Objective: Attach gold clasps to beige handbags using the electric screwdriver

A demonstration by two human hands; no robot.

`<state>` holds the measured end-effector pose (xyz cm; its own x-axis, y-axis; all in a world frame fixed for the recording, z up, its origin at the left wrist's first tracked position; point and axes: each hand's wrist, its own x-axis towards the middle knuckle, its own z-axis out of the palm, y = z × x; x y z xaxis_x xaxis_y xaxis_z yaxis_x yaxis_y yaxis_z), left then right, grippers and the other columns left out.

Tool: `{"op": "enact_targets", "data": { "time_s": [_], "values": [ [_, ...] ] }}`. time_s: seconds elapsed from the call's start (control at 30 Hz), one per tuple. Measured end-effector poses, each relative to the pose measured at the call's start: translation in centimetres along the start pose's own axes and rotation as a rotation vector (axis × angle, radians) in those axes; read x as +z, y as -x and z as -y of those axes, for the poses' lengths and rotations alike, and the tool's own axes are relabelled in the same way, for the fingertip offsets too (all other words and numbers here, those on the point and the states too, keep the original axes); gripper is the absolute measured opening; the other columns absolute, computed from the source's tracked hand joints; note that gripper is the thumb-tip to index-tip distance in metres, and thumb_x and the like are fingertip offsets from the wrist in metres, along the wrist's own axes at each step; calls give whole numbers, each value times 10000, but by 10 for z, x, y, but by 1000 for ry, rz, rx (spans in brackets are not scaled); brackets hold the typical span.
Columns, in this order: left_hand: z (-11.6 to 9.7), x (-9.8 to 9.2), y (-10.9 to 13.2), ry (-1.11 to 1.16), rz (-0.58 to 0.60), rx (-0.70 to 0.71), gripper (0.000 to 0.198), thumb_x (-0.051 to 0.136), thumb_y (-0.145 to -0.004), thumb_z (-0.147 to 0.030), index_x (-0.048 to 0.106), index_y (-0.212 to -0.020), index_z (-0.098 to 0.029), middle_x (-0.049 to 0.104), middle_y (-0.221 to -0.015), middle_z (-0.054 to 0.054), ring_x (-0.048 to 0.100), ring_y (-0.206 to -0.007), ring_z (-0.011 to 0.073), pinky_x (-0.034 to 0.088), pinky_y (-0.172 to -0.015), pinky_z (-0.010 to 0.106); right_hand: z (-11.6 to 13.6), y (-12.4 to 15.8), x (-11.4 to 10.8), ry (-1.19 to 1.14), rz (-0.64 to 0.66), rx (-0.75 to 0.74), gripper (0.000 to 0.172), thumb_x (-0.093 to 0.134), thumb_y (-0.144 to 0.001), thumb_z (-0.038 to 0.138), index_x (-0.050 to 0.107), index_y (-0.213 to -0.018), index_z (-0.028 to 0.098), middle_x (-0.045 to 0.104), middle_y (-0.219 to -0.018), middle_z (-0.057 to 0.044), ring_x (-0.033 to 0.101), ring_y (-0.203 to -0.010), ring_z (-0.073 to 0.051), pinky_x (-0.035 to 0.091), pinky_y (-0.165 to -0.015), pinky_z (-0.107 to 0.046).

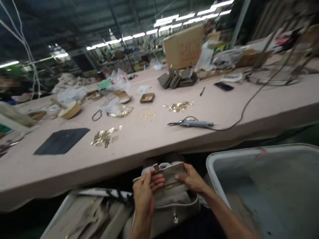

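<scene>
A taupe handbag [159,219] with a gold-coloured clasp rests at my lap, below the table's front edge. Its raised flap [171,176] stands between my two hands. My left hand [144,191] grips the flap's left edge, close to a small tab [156,167], with some fingers lying over the inner side. At the flap's right edge, my right hand [193,178] pinches it, thumb on the inner face. Part of the bag's inside shows below the flap; blur hides small details.
On the table [139,142] lie gold-coloured metal pieces [103,136], more fittings [180,106], a corded electric screwdriver [195,123], a dark sheet [62,141] and a tape roll [70,110]. A large bin [211,162] stands right; a container of taupe pieces [82,215] sits left.
</scene>
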<state>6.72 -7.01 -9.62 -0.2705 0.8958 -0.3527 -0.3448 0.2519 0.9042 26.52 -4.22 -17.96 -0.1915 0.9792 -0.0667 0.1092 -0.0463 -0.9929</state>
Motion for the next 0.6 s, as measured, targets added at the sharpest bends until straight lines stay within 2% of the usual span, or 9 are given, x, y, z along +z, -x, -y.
{"op": "enact_targets", "data": {
  "time_s": [0.1,0.2,0.33,0.47,0.6],
  "values": [
    [-1,-1,0,-19,-49,-47,631,831,-703,-603,643,-948,-53,746,-768,192,734,-614,246,570,-507,250,-8,-2,-1,-68,86,22,323,722,-799,286,684,-1074,120,709,-1009,-77,656,-974,-246,508,-875,-345],
    [-6,6,1,-20,-79,-82,616,849,-681,-597,647,-894,-55,742,-746,198,724,-578,236,556,-473,234,-1,-1,-5,-31,90,36,321,716,-812,264,686,-1099,122,712,-1036,-76,652,-982,-238,489,-891,-337],
    [-8,5,-1,15,-37,-89,557,942,-594,-436,685,-884,-36,747,-765,186,728,-602,227,564,-500,227,6,-2,-7,-25,99,23,324,706,-819,240,688,-1124,132,709,-1046,-63,650,-994,-224,474,-911,-325],
    [-2,3,-1,67,48,-1,531,972,-526,-226,727,-962,-47,765,-848,158,744,-701,213,596,-629,247,7,-3,-7,-34,107,15,356,701,-824,235,683,-1166,136,704,-1091,-66,641,-1027,-224,461,-942,-328],
    [8,7,3,-23,68,168,499,930,-618,-206,738,-1058,-71,771,-863,137,747,-732,209,601,-691,269,5,-3,-8,-36,109,41,322,702,-818,242,687,-1121,136,701,-1009,-50,631,-954,-210,466,-867,-307]
  ]
}}
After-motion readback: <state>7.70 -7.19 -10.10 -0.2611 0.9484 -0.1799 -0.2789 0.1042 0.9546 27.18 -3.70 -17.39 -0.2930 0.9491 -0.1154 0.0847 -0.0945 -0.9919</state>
